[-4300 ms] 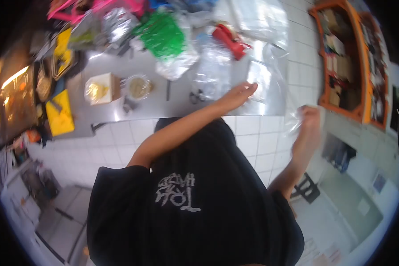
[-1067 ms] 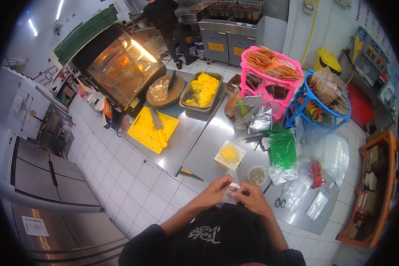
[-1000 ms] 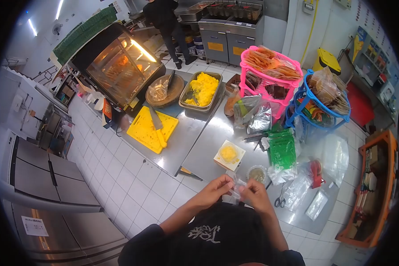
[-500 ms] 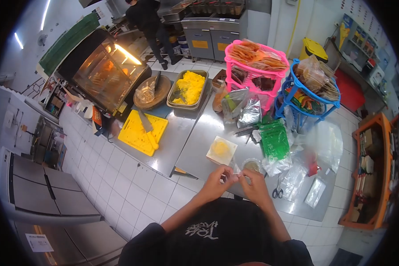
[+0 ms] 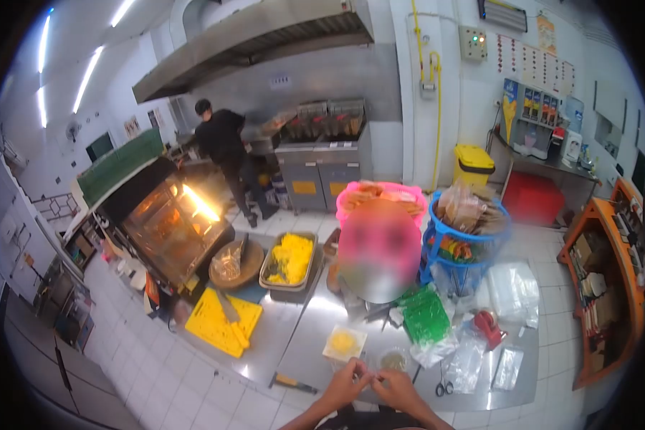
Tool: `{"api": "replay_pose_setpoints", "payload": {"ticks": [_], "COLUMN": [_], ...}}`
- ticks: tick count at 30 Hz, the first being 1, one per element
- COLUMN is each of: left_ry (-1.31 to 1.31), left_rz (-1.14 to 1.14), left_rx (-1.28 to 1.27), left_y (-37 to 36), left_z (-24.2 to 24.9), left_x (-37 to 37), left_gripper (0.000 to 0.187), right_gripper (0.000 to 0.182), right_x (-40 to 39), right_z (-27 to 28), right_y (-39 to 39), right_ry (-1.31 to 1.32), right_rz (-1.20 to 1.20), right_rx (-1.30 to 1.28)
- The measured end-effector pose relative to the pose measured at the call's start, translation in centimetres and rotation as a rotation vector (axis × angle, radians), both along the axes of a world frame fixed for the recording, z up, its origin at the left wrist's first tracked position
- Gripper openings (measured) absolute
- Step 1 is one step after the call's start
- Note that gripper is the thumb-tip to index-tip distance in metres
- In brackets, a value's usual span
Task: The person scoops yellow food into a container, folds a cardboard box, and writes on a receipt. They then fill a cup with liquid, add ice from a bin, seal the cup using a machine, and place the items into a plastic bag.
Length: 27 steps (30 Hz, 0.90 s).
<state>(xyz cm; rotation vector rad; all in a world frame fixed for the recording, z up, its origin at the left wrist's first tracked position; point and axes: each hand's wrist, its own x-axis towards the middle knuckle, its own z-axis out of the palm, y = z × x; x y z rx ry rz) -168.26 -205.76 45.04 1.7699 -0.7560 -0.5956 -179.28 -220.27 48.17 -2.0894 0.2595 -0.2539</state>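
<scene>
My left hand [image 5: 347, 381] and my right hand [image 5: 393, 387] meet at the table's near edge, fingers pinched together. Whatever lies between the fingertips is too small to make out. Just beyond my left hand sits a small white box or paper [image 5: 330, 352] with yellow food [image 5: 344, 342] on it. Near my right hand is a round clear container [image 5: 393, 358]. Farther right lie black-handled scissors [image 5: 444, 388], clear plastic packets [image 5: 469, 364] and a red tape dispenser [image 5: 488, 328]. A green plastic pack [image 5: 426, 315] rests behind them.
A yellow cutting board [image 5: 215, 326] holds a knife. Behind it are a round wooden board [image 5: 238, 276] and a tray of yellow food [image 5: 290, 261]. Pink basket [image 5: 347, 197] and blue basket [image 5: 437, 247] stand at the back. A person [image 5: 226, 147] stands near the fryers [image 5: 321, 168].
The view has tilted up, showing the hood and back wall. The hands appear lower in view and remain close together. A blur now covers part of the pink basket.
</scene>
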Motion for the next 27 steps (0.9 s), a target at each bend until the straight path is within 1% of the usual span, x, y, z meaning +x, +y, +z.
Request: {"api": "replay_pose_setpoints", "payload": {"ticks": [1, 2, 3, 4, 5, 6, 7, 8, 9, 10, 11, 12, 13, 14, 16, 17, 18, 19, 20, 21, 22, 23, 25, 26, 27], "left_ry": [-0.177, -0.348, -0.358, -0.375, -0.389, -0.391, -0.45, -0.507, -0.505, -0.583, -0.659, -0.652, -0.753, -0.842, -0.757, -0.657, -0.564, -0.545, -0.518, -0.494, -0.503, -0.497, -0.463, -0.457, -0.412], "left_rz": [0.024, 0.052, 0.048, 0.041, 0.035, 0.032, 0.049, 0.067, 0.065, 0.046, 0.026, 0.022, 0.001, -0.019, -0.064, -0.055, -0.041, -0.033, -0.109, -0.183, -0.224, -0.211, -0.293, -0.288, -0.287], "left_rx": [0.067, 0.137, 0.135, 0.214, 0.297, 0.302, 0.284, 0.262, 0.262, 0.2, 0.137, 0.14, 0.041, -0.056, 0.008, -0.049, -0.109, -0.099, -0.122, -0.148, -0.157, -0.155, 0.001, 0.003, 0.024], "left_y": [-0.1, -0.2, -0.1, 0.2, 0.4, 0.6, 0.8, 0.9, 1.0, 1.3, 1.3, 0.9, 0.4, 0.0, -1.4, -2.2, -2.7, -2.9, -3.1, -3.1, -2.8, -2.4, -1.5, -1.3, -1.1], "left_z": [0.1, 0.3, 0.7, 1.0, 1.2, 1.2, 1.2, 1.2, 1.4, 1.9, 2.3, 2.7, 2.9, 3.0, 2.6, 2.6, 2.8, 2.9, 3.0, 3.1, 3.3, 3.3, 3.3, 3.3, 3.3], "left_x": [-0.1, -0.2, -0.1, -0.2, -0.3, -0.3, -0.3, -0.4, -0.3, -0.1, 0.1, 0.2, 0.4, 0.2, -0.1, -0.4, -0.3, -0.1, 0.1, 0.2, 0.3, 0.1, -0.2, -0.6, -1.0], "left_gripper": [0.023, 0.026, 0.026, 0.029, 0.032, 0.032, 0.033, 0.033, 0.033, 0.031, 0.029, 0.029, 0.027, 0.025, 0.02, 0.02, 0.021, 0.021, 0.022, 0.024, 0.032, 0.032, 0.042, 0.042, 0.047], "right_gripper": [0.02, 0.02, 0.02, 0.019, 0.019, 0.018, 0.016, 0.016, 0.014, 0.013, 0.013, 0.013, 0.014, 0.014, 0.013, 0.013, 0.014, 0.015, 0.015, 0.016, 0.017, 0.017, 0.019, 0.019, 0.02], "right_x": [0.0, 0.1, 0.0, -0.2, -0.3, -0.4, -0.4, -0.4, -0.4, -0.5, -0.4, -0.1, 0.0, -0.1, 0.0, 0.2, 0.1, 0.2, -0.1, -0.3, -0.6, -0.8, -1.3, -1.4, -1.5], "right_z": [0.0, -0.5, -0.9, -1.2, -1.5, -1.5, -1.4, -1.2, -0.9, -0.7, -0.8, -1.2, -1.6, -1.7, -1.2, -1.7, -0.9, -0.2, 0.1, 0.3, 0.3, 0.0, -0.7, -0.7, -0.7], "right_y": [0.1, 0.1, 0.0, -0.2, -0.4, -0.4, -0.4, -0.3, -0.2, -0.1, -0.3, -0.4, -0.5, -0.7, -1.5, -1.6, -2.0, -2.4, -2.7, -2.9, -3.1, -3.6, -4.2, -3.9, -3.6], "right_ry": [0.068, 0.052, 0.029, 0.013, 0.011, -0.01, -0.03, -0.027, -0.051, -0.072, -0.066, -0.131, -0.188, -0.162, -0.166, -0.135, -0.146, -0.166, -0.15, -0.084, -0.018, -0.01, 0.05, 0.056, 0.022], "right_rz": [-0.066, -0.073, -0.171, -0.266, -0.268, -0.281, -0.292, -0.294, -0.3, -0.306, -0.308, -0.307, -0.306, -0.302, -0.05, -0.051, -0.034, -0.016, -0.003, -0.066, -0.13, -0.118, -0.15, -0.144, -0.175], "right_rx": [0.038, 0.037, 0.057, 0.078, 0.081, -0.054, -0.189, -0.187, -0.233, -0.279, -0.278, -0.248, -0.216, -0.209, -0.113, -0.061, -0.103, -0.148, -0.143, -0.035, 0.071, 0.071, -0.024, -0.023, -0.021]}}
